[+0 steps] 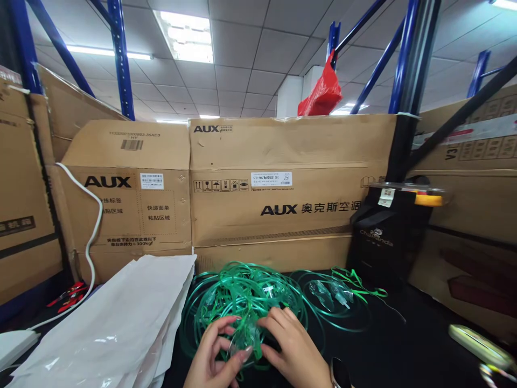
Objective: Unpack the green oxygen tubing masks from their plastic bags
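Note:
A tangled pile of green tubing with clear plastic masks lies on the black table in front of me. My left hand and my right hand both pinch one clear green mask at the near edge of the pile, fingers curled around it. A second coil of green tubing with a clear mask lies to the right, untouched.
A stack of white plastic bags lies at the left. Large AUX cardboard boxes wall off the back. A black bag stands at the right, a white cable hangs at the left, and a yellowish object lies far right.

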`<state>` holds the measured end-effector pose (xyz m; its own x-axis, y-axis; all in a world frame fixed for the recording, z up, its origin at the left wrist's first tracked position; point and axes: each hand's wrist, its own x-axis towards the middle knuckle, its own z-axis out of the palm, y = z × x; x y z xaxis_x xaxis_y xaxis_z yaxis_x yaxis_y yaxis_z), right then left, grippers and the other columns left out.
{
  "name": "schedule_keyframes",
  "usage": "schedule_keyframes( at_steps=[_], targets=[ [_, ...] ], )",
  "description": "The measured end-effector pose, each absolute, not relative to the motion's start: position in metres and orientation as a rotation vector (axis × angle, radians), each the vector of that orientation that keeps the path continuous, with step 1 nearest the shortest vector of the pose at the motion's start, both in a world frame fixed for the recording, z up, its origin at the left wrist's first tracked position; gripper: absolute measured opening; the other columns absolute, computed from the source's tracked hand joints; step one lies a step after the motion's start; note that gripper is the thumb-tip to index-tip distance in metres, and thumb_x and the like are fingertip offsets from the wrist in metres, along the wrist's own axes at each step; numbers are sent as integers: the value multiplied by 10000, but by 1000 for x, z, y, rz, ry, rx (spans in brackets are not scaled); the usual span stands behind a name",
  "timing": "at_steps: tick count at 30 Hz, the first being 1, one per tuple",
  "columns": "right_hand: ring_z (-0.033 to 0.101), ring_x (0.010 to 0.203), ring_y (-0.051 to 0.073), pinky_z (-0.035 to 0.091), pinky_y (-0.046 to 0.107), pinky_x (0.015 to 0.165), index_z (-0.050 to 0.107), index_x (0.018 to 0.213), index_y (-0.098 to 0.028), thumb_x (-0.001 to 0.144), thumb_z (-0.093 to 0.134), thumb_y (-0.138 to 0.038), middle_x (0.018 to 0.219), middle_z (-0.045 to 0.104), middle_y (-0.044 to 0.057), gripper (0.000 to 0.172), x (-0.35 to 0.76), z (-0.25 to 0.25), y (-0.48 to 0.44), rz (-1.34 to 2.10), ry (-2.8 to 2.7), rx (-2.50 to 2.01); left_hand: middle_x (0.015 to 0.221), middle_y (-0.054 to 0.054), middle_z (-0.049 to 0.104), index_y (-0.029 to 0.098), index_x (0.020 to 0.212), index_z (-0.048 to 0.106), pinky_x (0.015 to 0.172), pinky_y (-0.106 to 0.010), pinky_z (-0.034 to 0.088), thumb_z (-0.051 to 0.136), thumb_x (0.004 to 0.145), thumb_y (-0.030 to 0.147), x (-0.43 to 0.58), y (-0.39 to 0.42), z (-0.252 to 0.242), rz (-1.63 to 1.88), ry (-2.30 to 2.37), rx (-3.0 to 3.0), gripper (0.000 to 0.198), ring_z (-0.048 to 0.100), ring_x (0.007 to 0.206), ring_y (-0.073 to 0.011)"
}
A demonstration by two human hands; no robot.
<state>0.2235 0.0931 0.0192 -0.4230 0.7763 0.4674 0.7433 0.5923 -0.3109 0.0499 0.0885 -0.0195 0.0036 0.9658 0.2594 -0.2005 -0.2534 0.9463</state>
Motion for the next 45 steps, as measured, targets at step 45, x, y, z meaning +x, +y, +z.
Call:
schedule_keyframes(
  at_steps=[45],
  targets=[
    [268, 370, 16, 178, 168, 359, 476, 652, -163, 630, 705, -474, 473, 388, -103, 387, 208, 10, 94, 1476, -1547, -868, 1039, -61, 535, 265, 815, 628, 737, -309, 491, 412, 865, 324, 30, 92, -28, 1632, 1332, 2525, 230, 539, 925, -199]
  ],
)
